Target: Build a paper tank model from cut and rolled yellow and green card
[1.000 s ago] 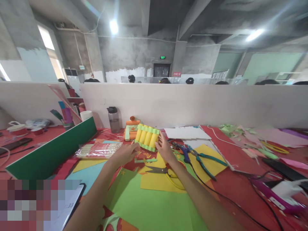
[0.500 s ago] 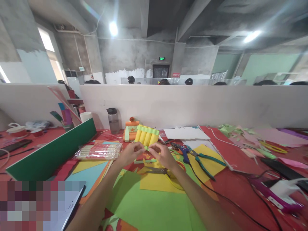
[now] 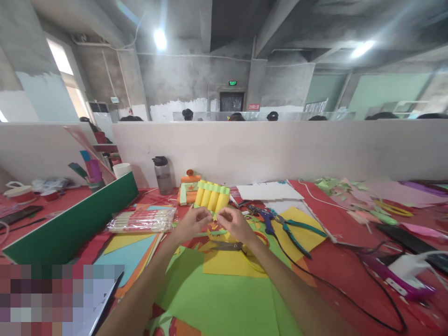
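Note:
My left hand (image 3: 193,225) and my right hand (image 3: 235,225) are both closed in a pinch, fingertips close together over the middle of the table. A little light green shows between the fingertips; what they hold is too small to make out. Just behind them stands a row of yellow paper rolls (image 3: 212,196) with a light green band along the top, leaning slightly. Below my hands lie scissors (image 3: 227,246) with yellow handles, among yellow and green paper scraps. Under my forearms spreads a large green paper sheet (image 3: 217,298), partly beneath a yellow sheet (image 3: 222,265).
Right of my hands lie a blue glue gun (image 3: 269,221) with its black cord and green-handled pliers (image 3: 297,233). To the left are a plastic-wrapped bundle of sticks (image 3: 142,220) and an upright green board (image 3: 77,217). A bottle (image 3: 163,176) and orange paper rolls (image 3: 187,192) stand behind.
The view has shifted slightly, so the surroundings sit a little further left. Both hands stay pinched together in nearly the same place before the yellow rolls.

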`<state>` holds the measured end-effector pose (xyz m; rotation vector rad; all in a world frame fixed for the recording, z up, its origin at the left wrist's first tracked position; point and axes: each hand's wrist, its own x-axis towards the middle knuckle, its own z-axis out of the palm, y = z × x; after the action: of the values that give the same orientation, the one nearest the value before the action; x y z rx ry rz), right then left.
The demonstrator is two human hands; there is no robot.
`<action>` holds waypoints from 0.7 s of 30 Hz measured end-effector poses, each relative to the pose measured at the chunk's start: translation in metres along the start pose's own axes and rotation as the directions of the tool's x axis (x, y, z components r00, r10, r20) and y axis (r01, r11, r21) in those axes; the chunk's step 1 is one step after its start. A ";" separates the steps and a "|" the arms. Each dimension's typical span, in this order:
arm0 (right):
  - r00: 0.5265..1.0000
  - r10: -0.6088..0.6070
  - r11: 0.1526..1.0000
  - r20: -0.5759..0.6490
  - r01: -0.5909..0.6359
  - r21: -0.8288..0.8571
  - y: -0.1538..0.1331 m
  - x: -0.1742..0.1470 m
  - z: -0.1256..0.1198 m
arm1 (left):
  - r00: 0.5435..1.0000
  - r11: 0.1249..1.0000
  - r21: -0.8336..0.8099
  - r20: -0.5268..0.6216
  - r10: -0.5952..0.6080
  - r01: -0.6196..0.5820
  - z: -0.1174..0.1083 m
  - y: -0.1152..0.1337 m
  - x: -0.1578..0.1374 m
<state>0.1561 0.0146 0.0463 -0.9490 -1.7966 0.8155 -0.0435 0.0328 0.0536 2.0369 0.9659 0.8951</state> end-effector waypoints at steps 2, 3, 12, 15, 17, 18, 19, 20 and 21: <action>1.000 0.011 1.000 -0.004 -0.011 -0.006 0.001 0.000 0.000 | 1.000 1.000 -0.001 -0.011 0.011 -0.011 -0.001 -0.001 0.000; 1.000 0.016 1.000 -0.006 -0.016 -0.009 0.001 0.001 0.000 | 1.000 1.000 -0.009 -0.015 0.015 -0.015 -0.002 -0.002 0.000; 1.000 0.025 0.999 -0.015 -0.026 -0.040 0.002 0.001 0.001 | 0.999 1.000 0.025 0.029 -0.019 0.019 -0.002 0.001 -0.002; 1.000 0.022 0.999 -0.009 -0.023 -0.041 0.002 0.000 0.002 | 0.999 0.999 0.045 0.040 -0.022 0.020 -0.001 0.003 -0.002; 1.000 0.022 0.999 -0.007 -0.023 -0.045 0.002 0.000 0.003 | 0.999 0.998 0.058 0.041 -0.025 0.023 -0.001 0.003 -0.002; 1.000 0.022 0.999 -0.007 -0.023 -0.047 0.002 0.000 0.003 | 0.999 0.997 0.068 0.040 -0.025 0.022 -0.001 0.003 -0.002; 1.000 0.022 0.999 -0.007 -0.023 -0.048 0.002 0.000 0.003 | 0.999 0.997 0.076 0.040 -0.022 0.019 -0.001 0.003 -0.002; 1.000 0.022 0.999 -0.006 -0.023 -0.049 0.003 0.000 0.003 | 0.999 0.997 0.082 0.042 -0.018 0.014 -0.001 0.003 -0.002; 1.000 0.023 0.998 -0.004 -0.023 -0.050 0.003 0.000 0.003 | 0.999 0.996 0.086 0.041 -0.014 0.010 -0.001 0.003 -0.002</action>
<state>0.1540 0.0160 0.0430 -1.0044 -1.8133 0.7855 -0.0440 0.0296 0.0562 2.1114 1.0086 0.8138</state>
